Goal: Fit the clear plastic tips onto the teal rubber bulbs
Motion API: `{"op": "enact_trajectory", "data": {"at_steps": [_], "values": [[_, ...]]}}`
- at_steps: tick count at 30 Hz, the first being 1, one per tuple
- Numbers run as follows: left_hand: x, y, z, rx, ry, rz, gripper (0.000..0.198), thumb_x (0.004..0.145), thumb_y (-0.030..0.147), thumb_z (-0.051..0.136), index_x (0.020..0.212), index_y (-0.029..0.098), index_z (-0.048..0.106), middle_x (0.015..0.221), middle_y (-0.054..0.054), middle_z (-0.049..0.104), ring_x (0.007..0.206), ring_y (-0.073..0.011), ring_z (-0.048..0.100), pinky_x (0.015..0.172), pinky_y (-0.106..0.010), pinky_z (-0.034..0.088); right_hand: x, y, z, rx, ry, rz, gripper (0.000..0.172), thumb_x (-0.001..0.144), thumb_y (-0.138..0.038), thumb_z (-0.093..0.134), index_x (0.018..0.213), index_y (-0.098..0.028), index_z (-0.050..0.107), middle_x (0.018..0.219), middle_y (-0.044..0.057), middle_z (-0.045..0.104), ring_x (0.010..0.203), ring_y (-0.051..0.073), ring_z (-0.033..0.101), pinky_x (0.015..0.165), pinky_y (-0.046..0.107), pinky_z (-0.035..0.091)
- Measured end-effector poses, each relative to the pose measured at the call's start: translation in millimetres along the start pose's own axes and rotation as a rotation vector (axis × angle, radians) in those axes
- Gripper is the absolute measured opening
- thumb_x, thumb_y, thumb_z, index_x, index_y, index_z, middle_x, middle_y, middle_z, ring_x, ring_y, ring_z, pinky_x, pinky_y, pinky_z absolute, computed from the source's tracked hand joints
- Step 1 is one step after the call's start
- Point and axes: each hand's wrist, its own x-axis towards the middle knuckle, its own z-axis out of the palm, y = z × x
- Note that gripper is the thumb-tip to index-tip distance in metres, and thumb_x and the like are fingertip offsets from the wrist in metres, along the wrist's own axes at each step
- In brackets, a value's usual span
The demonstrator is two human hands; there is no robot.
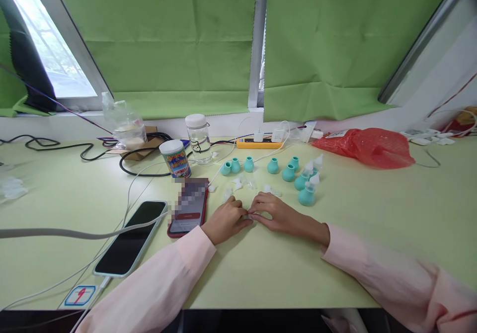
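My left hand (228,219) and my right hand (274,212) meet at the fingertips, low over the table. Between them is a small clear plastic piece (250,216), mostly hidden by my fingers; both hands pinch it. Just beyond lie several loose white and clear plastic tips (237,183). Behind these, several teal rubber bulbs (273,165) stand with open necks. To the right of my right hand, a teal bulb with a clear and white nozzle (307,194) stands upright, and others like it are behind.
Left of my hands lie a red-cased phone (187,208) and a larger black-screened phone (130,238) on a charging cable. A printed can (176,159), a clear bottle (198,139), an orange power strip (257,144) and a red plastic bag (367,146) stand farther back.
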Motion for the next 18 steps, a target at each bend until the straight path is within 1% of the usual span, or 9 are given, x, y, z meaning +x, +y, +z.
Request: {"op": "enact_trajectory", "data": {"at_steps": [2,6,8,13,18], "values": [[0,0,0.5,0.006,-0.003,-0.006,0.025,0.080,0.033,0.044,0.081,0.015,0.062,0.071,-0.006,0.055,0.076,-0.0180,0.048,0.067,-0.027,0.038,-3,2,6,0.023,0.054,-0.011,0.014,0.078,-0.018,0.047,0.082,-0.017,0.061,0.075,0.006,0.057,0.074,0.015,0.051,0.063,0.028,0.042],[0,-1,2.3,-0.005,0.000,-0.011,0.026,0.080,0.034,0.044,0.079,0.015,0.061,0.071,-0.007,0.055,0.077,-0.0183,0.048,0.065,-0.026,0.038,-11,3,19,0.046,0.200,-0.036,0.016,0.080,-0.019,0.045,0.084,-0.018,0.060,0.075,0.006,0.056,0.076,0.016,0.050,0.062,0.029,0.045],[0,-2,3.0,-0.015,0.001,-0.010,0.027,0.080,0.035,0.043,0.079,0.015,0.061,0.071,-0.007,0.054,0.077,-0.0185,0.048,0.065,-0.027,0.038,-14,4,25,0.036,0.241,-0.043,0.016,0.080,-0.018,0.044,0.085,-0.019,0.059,0.076,0.006,0.057,0.076,0.016,0.049,0.063,0.030,0.045],[0,-2,2.5,-0.002,-0.003,0.001,0.027,0.080,0.035,0.044,0.077,0.015,0.061,0.070,-0.007,0.055,0.076,-0.0185,0.048,0.065,-0.027,0.038,-18,3,29,-0.015,0.250,-0.059,0.017,0.080,-0.016,0.043,0.090,-0.019,0.057,0.080,0.006,0.058,0.080,0.017,0.048,0.066,0.033,0.045],[1,-1,0.9,0.033,-0.007,0.001,0.026,0.079,0.034,0.045,0.075,0.014,0.062,0.069,-0.007,0.056,0.076,-0.0188,0.048,0.065,-0.027,0.037,-19,4,25,-0.230,0.209,-0.133,0.019,0.078,-0.013,0.044,0.092,-0.017,0.056,0.086,0.008,0.058,0.085,0.020,0.046,0.069,0.037,0.041]]}}
